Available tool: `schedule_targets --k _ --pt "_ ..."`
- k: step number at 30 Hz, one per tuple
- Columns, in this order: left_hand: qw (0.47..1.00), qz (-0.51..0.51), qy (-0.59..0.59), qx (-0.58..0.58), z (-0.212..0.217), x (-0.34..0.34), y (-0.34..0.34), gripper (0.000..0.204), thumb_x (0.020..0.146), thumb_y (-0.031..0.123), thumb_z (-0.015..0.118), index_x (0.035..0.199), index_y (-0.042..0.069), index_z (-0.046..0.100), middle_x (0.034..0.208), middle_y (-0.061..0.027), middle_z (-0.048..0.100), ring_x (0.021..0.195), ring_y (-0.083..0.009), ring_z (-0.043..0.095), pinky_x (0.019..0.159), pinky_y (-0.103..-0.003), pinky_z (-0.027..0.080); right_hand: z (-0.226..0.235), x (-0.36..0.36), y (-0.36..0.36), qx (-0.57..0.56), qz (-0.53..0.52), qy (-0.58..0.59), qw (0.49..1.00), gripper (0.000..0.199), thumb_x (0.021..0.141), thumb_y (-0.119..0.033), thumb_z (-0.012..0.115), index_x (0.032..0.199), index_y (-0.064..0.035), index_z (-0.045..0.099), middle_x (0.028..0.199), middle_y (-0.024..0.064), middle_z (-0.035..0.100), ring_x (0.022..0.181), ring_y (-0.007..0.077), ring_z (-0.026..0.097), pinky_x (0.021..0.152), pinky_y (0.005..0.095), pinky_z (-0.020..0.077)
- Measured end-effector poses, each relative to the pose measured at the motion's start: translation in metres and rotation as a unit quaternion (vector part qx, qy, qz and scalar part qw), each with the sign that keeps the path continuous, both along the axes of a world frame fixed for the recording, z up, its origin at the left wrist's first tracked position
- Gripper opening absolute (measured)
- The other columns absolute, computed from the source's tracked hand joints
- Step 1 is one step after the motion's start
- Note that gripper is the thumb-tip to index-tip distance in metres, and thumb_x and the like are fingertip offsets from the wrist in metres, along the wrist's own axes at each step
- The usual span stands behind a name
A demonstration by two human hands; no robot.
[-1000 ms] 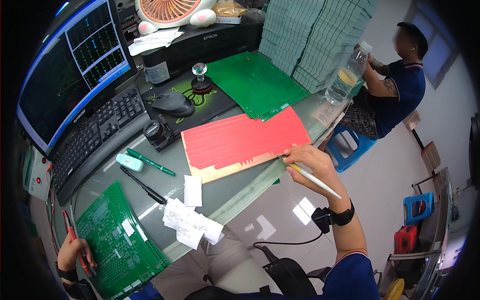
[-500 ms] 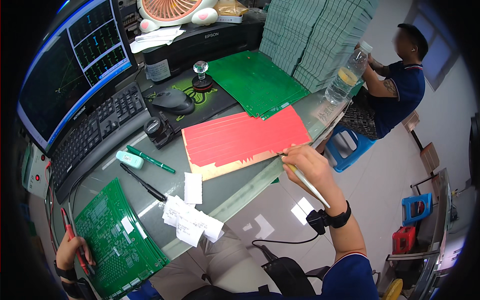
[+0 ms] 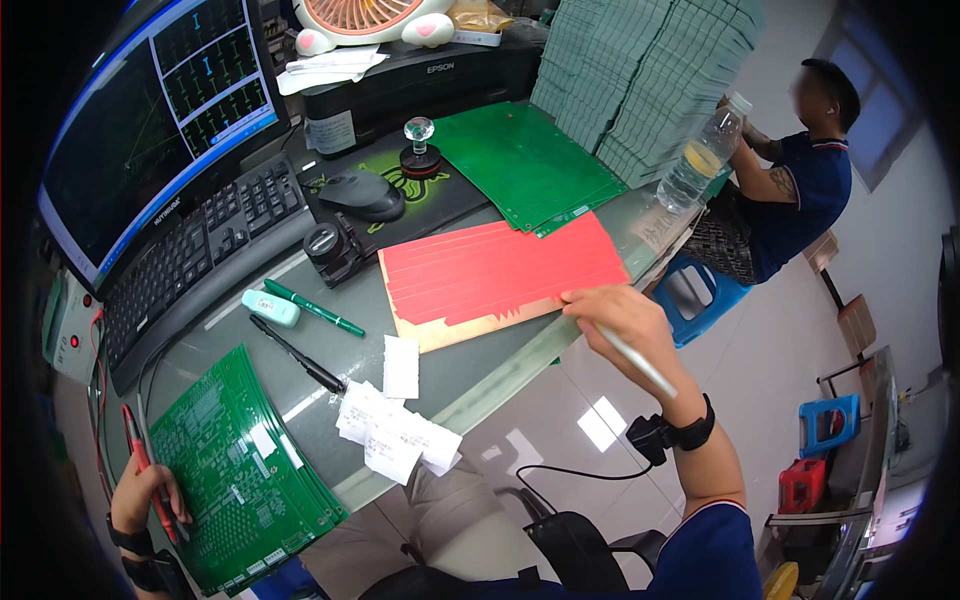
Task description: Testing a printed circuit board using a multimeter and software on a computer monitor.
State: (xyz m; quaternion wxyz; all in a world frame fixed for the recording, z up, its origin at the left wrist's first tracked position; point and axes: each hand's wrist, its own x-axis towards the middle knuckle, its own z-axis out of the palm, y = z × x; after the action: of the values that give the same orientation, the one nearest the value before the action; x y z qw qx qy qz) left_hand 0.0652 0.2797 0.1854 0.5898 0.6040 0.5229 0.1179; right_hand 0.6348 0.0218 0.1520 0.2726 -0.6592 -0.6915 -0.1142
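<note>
My right hand (image 3: 625, 318) is closed around a slim pale-handled tool (image 3: 638, 358). Its thumb and finger press together at the lower right edge of a sheet of red adhesive strips (image 3: 500, 268) on a tan backing, whose lower edge is jagged. Whether a strip is pinched there is too small to tell. At the lower left, my left hand (image 3: 145, 492) grips a red test probe (image 3: 137, 440), with a second, greyish probe lead beside it. The hand rests at the left edge of a stack of green circuit boards (image 3: 240, 480).
White paper slips (image 3: 385, 425), a black pen (image 3: 300, 355), a green pen (image 3: 315, 306) and a mint bottle (image 3: 270, 308) lie between. Behind are a keyboard (image 3: 205, 240), mouse (image 3: 362, 195), glass-knobbed stamp (image 3: 419, 150) and green board (image 3: 525, 165). A water bottle (image 3: 705, 150) stands near a seated person.
The view has shifted slightly, moving the scene rightward. My right hand has rolled a little, changing the tool's tilt, its fingertips still at the red sheet's edge. My left hand keeps the probe.
</note>
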Motion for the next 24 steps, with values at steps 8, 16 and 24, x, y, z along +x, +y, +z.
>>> schedule_targets --k 8,16,24 --pt "0.999 0.010 -0.031 0.012 -0.002 -0.018 -0.005 0.015 0.085 0.010 0.047 0.081 -0.005 0.045 0.053 -0.0182 0.056 0.044 -0.0322 0.059 0.047 -0.045 0.055 0.003 -0.006 0.000 -0.035 0.029 0.497 0.866 0.023 0.095 -0.013 0.058 0.112 0.0017 0.063 0.110 0.0095 0.068 0.102 0.0154 0.062 0.087 0.0288 0.0483" --pt "0.980 -0.159 -0.110 0.044 0.027 0.014 -0.012 0.046 0.096 0.034 0.041 0.079 -0.001 0.064 0.077 -0.0117 0.067 0.071 -0.0181 0.063 0.069 -0.027 0.049 0.027 -0.045 -0.001 -0.026 0.080 0.390 0.917 0.061 0.101 -0.051 0.033 0.116 0.0023 0.060 0.121 0.0149 0.055 0.110 0.0241 0.056 0.095 0.0383 0.0425" --pt "0.969 -0.121 -0.215 0.003 0.022 0.025 0.004 0.046 0.100 0.040 0.036 0.087 0.003 0.058 0.072 -0.0056 0.061 0.060 -0.0092 0.055 0.056 -0.021 0.043 0.040 -0.156 0.063 -0.117 0.202 0.346 0.909 0.093 0.092 -0.074 0.013 0.105 0.0014 0.066 0.104 0.0135 0.054 0.085 0.0176 0.049 0.080 0.0310 0.0371"
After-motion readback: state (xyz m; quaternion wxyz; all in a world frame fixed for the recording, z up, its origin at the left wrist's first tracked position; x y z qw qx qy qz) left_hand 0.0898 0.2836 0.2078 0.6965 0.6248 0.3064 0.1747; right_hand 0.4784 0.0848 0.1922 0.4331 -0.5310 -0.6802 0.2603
